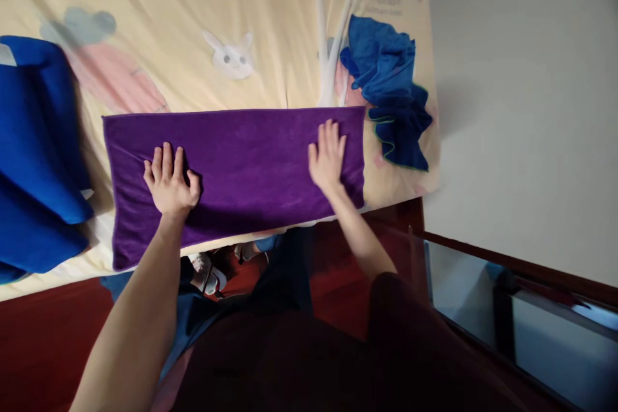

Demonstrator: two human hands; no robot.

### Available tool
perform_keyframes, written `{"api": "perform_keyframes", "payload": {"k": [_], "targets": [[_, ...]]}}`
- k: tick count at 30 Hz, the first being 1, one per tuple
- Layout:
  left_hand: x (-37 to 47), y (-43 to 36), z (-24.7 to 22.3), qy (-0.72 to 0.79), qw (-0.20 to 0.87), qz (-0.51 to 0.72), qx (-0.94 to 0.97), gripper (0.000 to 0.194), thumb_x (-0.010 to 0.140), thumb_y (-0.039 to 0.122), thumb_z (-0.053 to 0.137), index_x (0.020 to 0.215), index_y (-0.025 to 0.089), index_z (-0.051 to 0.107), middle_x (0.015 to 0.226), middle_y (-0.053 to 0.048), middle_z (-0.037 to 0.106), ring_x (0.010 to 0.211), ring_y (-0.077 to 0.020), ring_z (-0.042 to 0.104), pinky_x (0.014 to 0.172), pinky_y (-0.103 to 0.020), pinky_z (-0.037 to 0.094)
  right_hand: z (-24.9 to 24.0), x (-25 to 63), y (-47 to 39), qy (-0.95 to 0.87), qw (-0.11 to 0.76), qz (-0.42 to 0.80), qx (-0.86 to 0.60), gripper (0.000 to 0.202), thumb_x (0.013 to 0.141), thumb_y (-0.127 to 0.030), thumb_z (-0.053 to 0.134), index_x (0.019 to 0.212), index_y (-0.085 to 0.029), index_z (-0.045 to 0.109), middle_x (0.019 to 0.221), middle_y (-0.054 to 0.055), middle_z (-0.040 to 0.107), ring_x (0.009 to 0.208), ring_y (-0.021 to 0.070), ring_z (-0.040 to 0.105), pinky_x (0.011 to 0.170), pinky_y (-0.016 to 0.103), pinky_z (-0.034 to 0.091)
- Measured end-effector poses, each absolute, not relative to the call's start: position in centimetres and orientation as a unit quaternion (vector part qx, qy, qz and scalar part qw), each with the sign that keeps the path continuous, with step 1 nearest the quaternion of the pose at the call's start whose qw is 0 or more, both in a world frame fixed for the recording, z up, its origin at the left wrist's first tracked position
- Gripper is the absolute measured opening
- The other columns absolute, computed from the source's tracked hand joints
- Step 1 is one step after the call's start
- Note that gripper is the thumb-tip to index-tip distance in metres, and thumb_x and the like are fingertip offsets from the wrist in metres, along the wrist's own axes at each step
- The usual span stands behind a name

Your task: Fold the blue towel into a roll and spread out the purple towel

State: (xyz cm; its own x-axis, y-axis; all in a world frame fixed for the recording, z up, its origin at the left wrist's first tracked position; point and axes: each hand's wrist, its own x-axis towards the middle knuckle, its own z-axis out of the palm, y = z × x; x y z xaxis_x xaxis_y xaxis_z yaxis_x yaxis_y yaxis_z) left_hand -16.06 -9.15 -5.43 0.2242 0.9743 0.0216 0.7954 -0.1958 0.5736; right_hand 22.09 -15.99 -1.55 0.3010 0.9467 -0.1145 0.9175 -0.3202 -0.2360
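Observation:
A purple towel (251, 167) is spread out as a long rectangle along the near edge of the bed. My left hand (172, 181) rests palm down on its left part, with the fingers spread. Near the towel's right end, my right hand (327, 153) lies flat with its fingers stretched out. Neither hand grips the cloth. The towel looks mostly smooth, with slight creases at its left end.
The bed sheet (284, 32) is cream with rabbit prints. A crumpled blue cloth (386, 71) lies right of the towel, and a large blue cloth (38, 141) lies at the far left. A pale wall (521, 90) stands right of the bed, above a glass-sided piece (458, 277).

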Motion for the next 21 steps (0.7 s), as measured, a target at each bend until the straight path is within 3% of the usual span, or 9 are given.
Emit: {"api": "perform_keyframes", "payload": {"k": [5,14,21], "targets": [[-16.1,-9.0,-6.1,0.568,0.148,0.215,0.78,0.063,0.098,0.037,0.047,0.156,0.012,0.043,0.169,-0.011,0.029,0.155,-0.0349,0.023,0.128,-0.058,0.008,-2.9,14.3,-20.8,-0.643,0.057,0.186,-0.741,0.067,0.107,-0.048,0.03,0.167,-0.024,0.014,0.173,0.0,0.012,0.162,0.0251,0.004,0.132,0.054,0.006],[-16.3,-8.8,-6.4,0.554,0.124,0.237,0.788,0.065,0.093,0.032,0.057,0.155,0.015,0.046,0.165,-0.013,0.035,0.155,-0.0321,0.028,0.125,-0.057,0.013,-5.6,30.4,-31.4,-0.569,0.043,0.054,-0.819,0.064,0.108,-0.041,0.026,0.166,-0.014,0.018,0.171,0.014,0.023,0.16,0.0258,0.017,0.129,0.056,0.017],[-16.5,-8.7,-6.8,0.55,0.127,0.228,0.793,0.066,0.094,0.03,0.058,0.156,0.013,0.044,0.166,-0.014,0.033,0.155,-0.0327,0.025,0.125,-0.059,0.011,-6.4,31.6,-32.6,-0.574,0.051,0.036,-0.817,0.065,0.107,-0.038,0.026,0.166,-0.013,0.015,0.171,0.013,0.022,0.16,0.0251,0.016,0.129,0.054,0.015]]}}
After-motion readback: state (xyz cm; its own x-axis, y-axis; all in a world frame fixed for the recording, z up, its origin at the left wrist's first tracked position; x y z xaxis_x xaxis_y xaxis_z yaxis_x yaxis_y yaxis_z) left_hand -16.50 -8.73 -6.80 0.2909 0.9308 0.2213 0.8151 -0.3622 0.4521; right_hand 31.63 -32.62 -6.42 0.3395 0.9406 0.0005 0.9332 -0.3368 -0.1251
